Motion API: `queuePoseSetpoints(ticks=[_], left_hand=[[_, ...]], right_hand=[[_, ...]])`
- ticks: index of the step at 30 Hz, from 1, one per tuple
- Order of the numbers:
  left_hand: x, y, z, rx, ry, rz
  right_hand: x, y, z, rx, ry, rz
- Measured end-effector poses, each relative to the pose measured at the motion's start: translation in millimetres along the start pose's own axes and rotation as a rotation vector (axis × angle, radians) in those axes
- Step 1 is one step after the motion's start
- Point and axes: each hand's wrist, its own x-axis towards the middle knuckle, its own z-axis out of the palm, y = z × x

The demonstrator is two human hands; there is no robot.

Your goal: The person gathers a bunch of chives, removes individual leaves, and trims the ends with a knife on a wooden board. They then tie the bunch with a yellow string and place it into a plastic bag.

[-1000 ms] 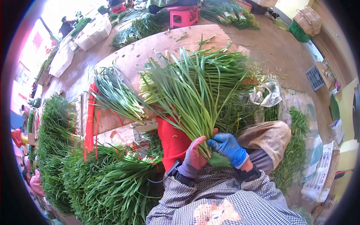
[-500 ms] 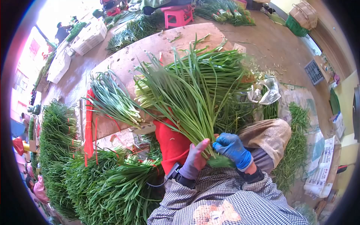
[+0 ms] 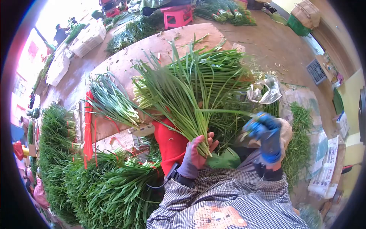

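My left hand (image 3: 196, 153), in a purple-grey glove with bare fingertips, is closed around the pale stem ends of a bunch of garlic chives (image 3: 187, 110). The leaves fan up and away from me over the board. To the right, apart from the bunch, my right hand (image 3: 265, 133) in a blue glove is blurred by motion. Its fingers pinch a few loose chive blades (image 3: 225, 111), one of which sticks out to the left. Behind the held bunch, a large pile of chives (image 3: 225, 63) lies on the wooden board (image 3: 126, 57).
A smaller chive bundle (image 3: 114, 99) lies on the board's left, beside hanging red ties (image 3: 88, 129). Stacked chives (image 3: 110, 187) fill the lower left. A plastic bag (image 3: 265, 91) and loose trimmings (image 3: 299, 149) are at right. A pink stool (image 3: 177, 16) stands beyond the board.
My right hand has moved away from the bunch, to the right and up, with a few blades in it. My left hand still holds the bunch, its fingertips now showing.
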Motion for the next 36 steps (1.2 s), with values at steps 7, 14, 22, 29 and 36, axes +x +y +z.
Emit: queuePoseSetpoints(ticks=[7,14,22,29,36], left_hand=[[-8.8,7.3,11.1,-0.023,-0.153,-0.024],[-5.7,8.2,21.7,0.158,-0.082,0.0],[-5.1,12.0,21.0,0.244,-0.124,-0.001],[4.7,6.0,8.5,0.482,0.087,0.079],[3.1,10.8,11.6,0.216,0.096,0.115]], right_hand=[[13.5,40.3,-87.1,-0.105,0.299,-0.17],[-17.7,98.4,-50.3,-0.897,-0.363,0.005],[3.9,119.0,39.0,-0.527,-0.428,-0.26],[-7.8,121.7,33.9,-0.696,-0.468,-0.377],[-48.4,144.1,-15.5,-0.805,-0.579,-0.327]])
